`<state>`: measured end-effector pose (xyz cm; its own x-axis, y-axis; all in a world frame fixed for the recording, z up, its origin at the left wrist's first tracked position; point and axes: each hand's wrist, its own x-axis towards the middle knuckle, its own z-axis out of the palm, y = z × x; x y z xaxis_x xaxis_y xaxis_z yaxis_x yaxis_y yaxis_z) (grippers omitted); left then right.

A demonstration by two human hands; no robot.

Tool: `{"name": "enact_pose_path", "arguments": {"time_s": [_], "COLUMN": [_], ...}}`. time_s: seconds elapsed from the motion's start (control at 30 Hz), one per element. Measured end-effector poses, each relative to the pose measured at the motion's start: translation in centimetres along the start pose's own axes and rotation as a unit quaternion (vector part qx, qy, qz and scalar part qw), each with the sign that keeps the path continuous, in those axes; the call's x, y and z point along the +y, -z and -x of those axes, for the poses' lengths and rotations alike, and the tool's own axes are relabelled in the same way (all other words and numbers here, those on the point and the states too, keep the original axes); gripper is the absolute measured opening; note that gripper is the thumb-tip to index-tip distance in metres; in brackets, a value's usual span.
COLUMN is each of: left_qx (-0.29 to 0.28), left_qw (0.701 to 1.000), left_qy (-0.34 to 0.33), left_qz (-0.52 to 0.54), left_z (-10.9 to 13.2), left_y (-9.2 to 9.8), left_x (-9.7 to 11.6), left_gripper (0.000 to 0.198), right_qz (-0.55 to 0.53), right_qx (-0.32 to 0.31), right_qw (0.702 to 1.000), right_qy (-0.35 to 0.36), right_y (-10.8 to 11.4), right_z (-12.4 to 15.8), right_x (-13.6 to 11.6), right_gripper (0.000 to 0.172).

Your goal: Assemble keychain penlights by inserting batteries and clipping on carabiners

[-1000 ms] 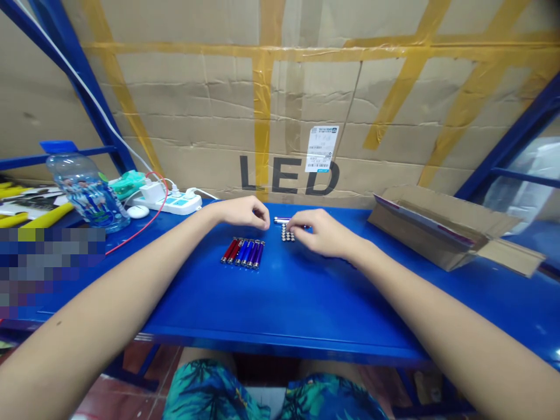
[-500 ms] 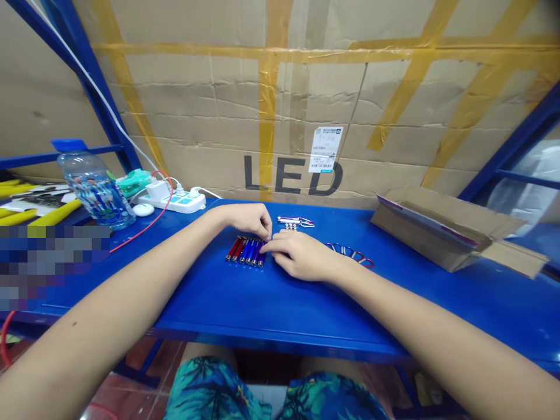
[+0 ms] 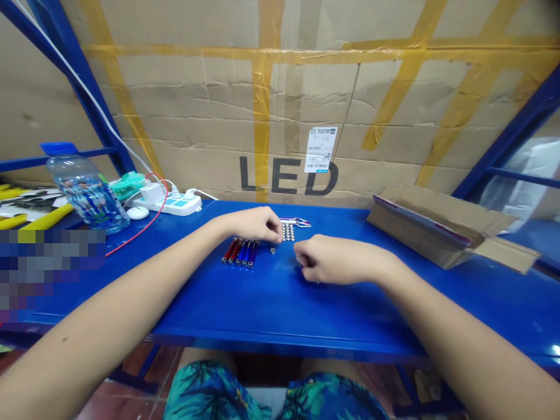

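A row of several small red, blue and purple metal tubes lies on the blue table. My left hand rests just behind the row, fingers curled in a pinch near a cluster of small silver pieces. One loose silver piece lies right of the tubes. A silver keychain clip sits behind the cluster. My right hand is closed, fingers curled over something I cannot make out, a little right of the tubes.
An open cardboard box lies at the right. A water bottle, white power strip with red wire and a white mouse-like object stand at the back left. A large taped carton marked LED forms the back wall.
My right hand drew back from the tubes toward me and to the right, closing. One tube is gone from the row's right end. My left hand shifted slightly right toward the silver pieces.
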<state>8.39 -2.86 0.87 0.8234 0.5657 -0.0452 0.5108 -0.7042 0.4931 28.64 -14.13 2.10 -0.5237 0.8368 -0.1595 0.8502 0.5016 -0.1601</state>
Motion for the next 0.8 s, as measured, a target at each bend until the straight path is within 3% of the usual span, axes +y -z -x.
{"name": "enact_pose_path", "arguments": {"time_s": [0.13,0.3,0.53,0.8], "left_qx": [0.091,0.082,0.072,0.049], "left_qw": [0.989,0.971,0.961,0.965], "left_qy": [-0.061,-0.103,-0.11,-0.114], "left_qz": [-0.097,-0.198,-0.242,-0.23], "left_z": [-0.5,-0.9,-1.2,-1.4], "left_y": [-1.3,-2.9,-3.5,-3.6], "left_x": [0.5,1.3,1.7,1.3], "left_gripper": [0.019,0.026,0.027,0.028], "right_qz": [-0.116,-0.176,-0.2,-0.186], "right_qx": [0.083,0.169,0.251,0.25], "right_qw": [0.989,0.968,0.947,0.95], "right_qy": [-0.044,-0.065,-0.033,-0.023], "right_y": [1.2,0.7,-0.4,-0.7], "right_z": [0.8,0.5,-0.6,-0.7], "right_x": [3.4,6.6,6.4,6.1], "right_gripper": [0.013,0.025,0.025,0.028]}}
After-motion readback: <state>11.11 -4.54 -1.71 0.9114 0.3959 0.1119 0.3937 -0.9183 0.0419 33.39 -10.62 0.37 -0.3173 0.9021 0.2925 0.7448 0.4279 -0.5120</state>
